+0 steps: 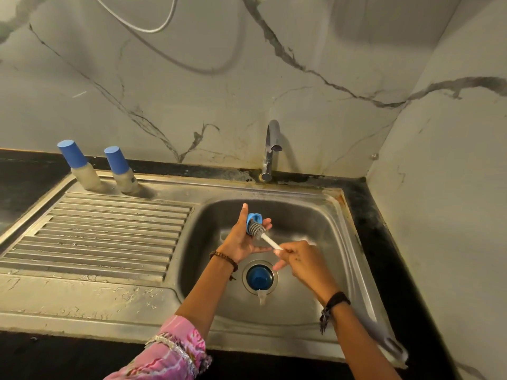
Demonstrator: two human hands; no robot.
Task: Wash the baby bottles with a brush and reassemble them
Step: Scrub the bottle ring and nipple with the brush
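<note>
Over the steel sink basin point(315, 220), my left hand point(241, 239) holds a small blue bottle part point(253, 217), with the index finger pointing up. My right hand point(299, 261) grips the white handle of a bottle brush point(267, 237); its grey bristle head is pushed into the blue part. A blue cap point(259, 276) sits on the drain. A clear nipple point(262, 296) lies just in front of it. Two assembled baby bottles with blue caps point(78, 167) point(122, 171) stand at the back of the draining board.
The tap point(270, 149) rises behind the basin; no water is running that I can see. The ribbed draining board point(104, 237) lies to the left. A long grey-handled tool point(384, 338) rests on the sink's right rim. Marble walls close the back and right side.
</note>
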